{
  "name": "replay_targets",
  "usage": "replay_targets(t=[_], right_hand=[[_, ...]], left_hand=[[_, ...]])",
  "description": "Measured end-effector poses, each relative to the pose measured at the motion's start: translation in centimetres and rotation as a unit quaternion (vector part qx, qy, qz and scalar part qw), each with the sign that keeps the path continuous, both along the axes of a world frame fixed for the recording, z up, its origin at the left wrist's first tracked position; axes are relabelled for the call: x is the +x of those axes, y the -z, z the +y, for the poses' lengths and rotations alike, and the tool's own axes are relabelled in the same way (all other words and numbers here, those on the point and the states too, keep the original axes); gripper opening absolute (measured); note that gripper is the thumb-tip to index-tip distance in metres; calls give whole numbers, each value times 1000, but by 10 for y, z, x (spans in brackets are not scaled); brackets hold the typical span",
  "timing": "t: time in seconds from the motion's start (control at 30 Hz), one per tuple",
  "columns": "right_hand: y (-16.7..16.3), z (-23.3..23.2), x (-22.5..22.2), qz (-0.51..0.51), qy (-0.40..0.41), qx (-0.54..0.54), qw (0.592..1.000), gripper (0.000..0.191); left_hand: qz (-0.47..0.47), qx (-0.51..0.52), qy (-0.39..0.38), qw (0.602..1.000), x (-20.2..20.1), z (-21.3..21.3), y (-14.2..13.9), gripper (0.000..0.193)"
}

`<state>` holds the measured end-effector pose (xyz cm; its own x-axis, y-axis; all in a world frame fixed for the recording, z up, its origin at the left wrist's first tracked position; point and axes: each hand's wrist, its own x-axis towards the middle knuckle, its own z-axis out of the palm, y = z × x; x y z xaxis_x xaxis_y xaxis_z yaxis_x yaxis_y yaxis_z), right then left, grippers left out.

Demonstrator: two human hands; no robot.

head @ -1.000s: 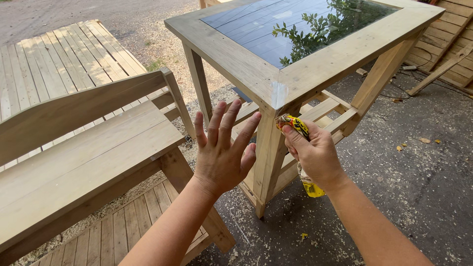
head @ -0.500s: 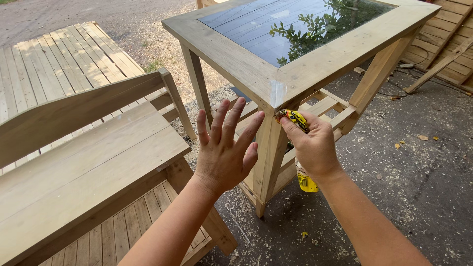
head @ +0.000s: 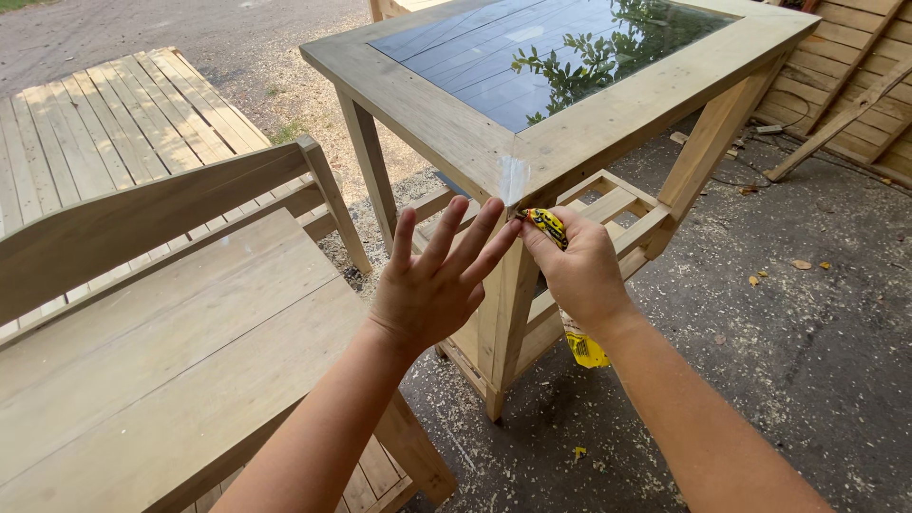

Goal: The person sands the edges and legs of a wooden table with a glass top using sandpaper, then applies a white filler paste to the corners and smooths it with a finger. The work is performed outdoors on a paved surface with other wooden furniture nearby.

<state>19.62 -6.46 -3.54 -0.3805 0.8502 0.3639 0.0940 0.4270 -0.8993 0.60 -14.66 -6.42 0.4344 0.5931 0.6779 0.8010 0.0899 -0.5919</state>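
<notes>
My right hand point(head: 578, 271) grips a small yellow and black tool point(head: 547, 224), its tip held against the near corner of a wooden table point(head: 418, 104) just under the top. A yellow piece point(head: 586, 350) shows below that wrist. My left hand point(head: 435, 285) is raised with its fingers spread, empty, just left of the table's corner leg point(head: 503, 313). The fingertips nearly touch the corner. The table top has a dark glass panel point(head: 532, 57) that mirrors leaves.
A wooden bench point(head: 161, 323) stands close on the left, its backrest rail running across. Behind it lies a slatted wooden deck point(head: 104, 133). Sawdust and wood chips cover the dark ground point(head: 807, 361). Boards lean at the far right point(head: 855, 104).
Both hands have risen a little toward the table's corner. The tool's tip now meets the underside edge of the top, and the left fingers are closer to the leg.
</notes>
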Motion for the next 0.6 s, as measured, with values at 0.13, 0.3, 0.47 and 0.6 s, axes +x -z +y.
replay_targets(t=[0.13,0.3,0.47,0.6], right_hand=[[2,2,6,32,-47,-86,995,18],[4,6,23,74,-69,-160,982,15],[4,14,41,132,-43,-190,972,8],[6,16,47,140,-54,-177,973,9]], left_hand=[[35,29,-10,999,-6,5,0,79],[66,34,-46,996,-13,5,0,85],[24,9,14,1000,-4,2,1,74],[56,15,-38,998,3,12,-3,83]])
